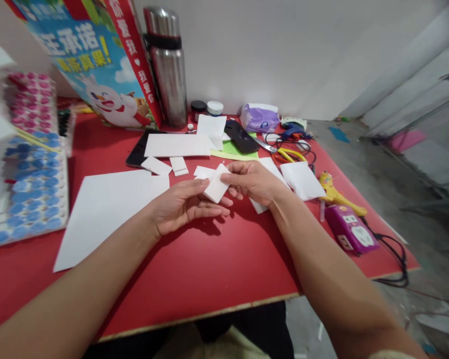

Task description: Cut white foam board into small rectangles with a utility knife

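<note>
A small white rectangular piece (pixel 217 184), like foam board or thick card, is held tilted above the red table. My left hand (pixel 189 199) pinches its left edge between thumb and fingers, the lower fingers stretched out beneath it. At its right edge, my right hand (pixel 249 180) grips it with thumb and curled fingers. Just behind lies another white strip (pixel 205 172), partly hidden by the held piece. Further back left are small white offcuts (pixel 178 165) and a long white board (pixel 177 145).
A large white sheet (pixel 108 209) lies left on the red table (pixel 209 269). Behind stand a steel flask (pixel 168 75) and a printed box (pixel 97 65). At right are a yellow glue gun (pixel 336 194), a purple power socket (pixel 351 229), pliers (pixel 292 153) and a phone (pixel 242 137).
</note>
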Motion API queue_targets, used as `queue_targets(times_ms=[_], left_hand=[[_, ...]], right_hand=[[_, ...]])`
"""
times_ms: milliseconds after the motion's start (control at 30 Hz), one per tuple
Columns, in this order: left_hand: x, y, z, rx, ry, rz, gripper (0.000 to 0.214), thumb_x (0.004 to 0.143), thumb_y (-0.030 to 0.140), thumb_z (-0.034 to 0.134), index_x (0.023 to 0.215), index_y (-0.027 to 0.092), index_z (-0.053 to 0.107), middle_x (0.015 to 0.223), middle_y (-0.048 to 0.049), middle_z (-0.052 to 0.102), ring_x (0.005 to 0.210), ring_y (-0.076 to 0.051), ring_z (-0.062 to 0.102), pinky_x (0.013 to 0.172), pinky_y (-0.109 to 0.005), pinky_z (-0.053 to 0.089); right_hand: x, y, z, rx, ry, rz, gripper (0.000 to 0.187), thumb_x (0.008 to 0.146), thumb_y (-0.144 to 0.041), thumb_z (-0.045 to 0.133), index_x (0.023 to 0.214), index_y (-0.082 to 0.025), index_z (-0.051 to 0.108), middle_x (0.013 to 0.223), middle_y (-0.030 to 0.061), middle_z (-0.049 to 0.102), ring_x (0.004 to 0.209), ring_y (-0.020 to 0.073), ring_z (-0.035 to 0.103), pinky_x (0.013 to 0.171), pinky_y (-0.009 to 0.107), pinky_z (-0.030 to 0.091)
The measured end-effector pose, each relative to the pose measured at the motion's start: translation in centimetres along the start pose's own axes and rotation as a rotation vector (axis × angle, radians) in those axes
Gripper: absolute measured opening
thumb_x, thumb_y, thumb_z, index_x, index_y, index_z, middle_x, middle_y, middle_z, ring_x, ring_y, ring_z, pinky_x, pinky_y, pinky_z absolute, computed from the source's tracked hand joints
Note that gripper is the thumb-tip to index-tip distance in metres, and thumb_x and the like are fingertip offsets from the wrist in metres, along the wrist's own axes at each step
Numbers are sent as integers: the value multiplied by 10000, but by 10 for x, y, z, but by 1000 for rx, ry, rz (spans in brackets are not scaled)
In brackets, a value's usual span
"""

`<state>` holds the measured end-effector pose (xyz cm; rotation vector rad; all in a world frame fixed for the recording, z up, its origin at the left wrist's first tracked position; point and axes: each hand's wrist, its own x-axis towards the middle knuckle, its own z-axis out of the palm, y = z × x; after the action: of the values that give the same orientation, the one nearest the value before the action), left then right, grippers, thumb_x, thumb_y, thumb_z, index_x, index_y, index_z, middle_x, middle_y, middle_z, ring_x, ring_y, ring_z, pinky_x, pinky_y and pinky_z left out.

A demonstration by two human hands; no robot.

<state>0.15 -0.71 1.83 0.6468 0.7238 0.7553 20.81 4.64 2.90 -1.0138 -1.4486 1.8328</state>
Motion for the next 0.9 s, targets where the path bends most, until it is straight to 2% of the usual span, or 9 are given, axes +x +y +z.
queue_targets(times_ms=[167, 433, 667, 767, 900], left_hand=[[0, 2, 1, -22, 11, -21, 284, 1043, 170, 449, 1147, 8, 658, 975, -252, 783, 860, -275, 805, 792, -281, 663], [1, -2, 1, -84, 0, -54, 280, 1070, 207, 417, 1193, 47, 611, 917, -193, 792, 850, -266, 806, 860, -325, 655], [0, -2, -5, -77, -92, -25, 277, 1054, 245, 510, 1212, 71, 656, 1115, -193, 773, 963, -265, 792, 875, -334, 654], [0, -2, -8, -83, -119, -12, 268, 1039, 258, 551, 1192, 77, 676, 1110, -188, 774, 1003, -259, 782, 852, -295, 653], [0, -2, -13, -83, -150, 0, 265, 949, 222, 705, 1175, 87, 681, 1105, -169, 774, 991, -237, 781, 840, -249, 643]], right_hand=[[0, 0, 1, 13, 10, 8, 387, 682, -426, 911, 791, -138, 677, 538, -25, 636, 452, 75, 534, 404, 174, 408], [0, 2, -2, -26, 1, -3, 362, 715, -413, 893, 818, -132, 688, 551, -22, 646, 420, 70, 534, 390, 172, 405], [-9, -6, 3, -181, -30, -172, 310, 812, -395, 836, 888, -144, 669, 612, -2, 690, 520, 125, 641, 473, 216, 516], [-15, -10, 8, -274, -18, -264, 292, 839, -385, 822, 902, -150, 661, 636, -12, 684, 520, 115, 636, 502, 221, 525], [-21, -13, 13, -336, -19, -351, 279, 847, -366, 825, 919, -156, 657, 677, -19, 682, 536, 107, 639, 512, 212, 517]])
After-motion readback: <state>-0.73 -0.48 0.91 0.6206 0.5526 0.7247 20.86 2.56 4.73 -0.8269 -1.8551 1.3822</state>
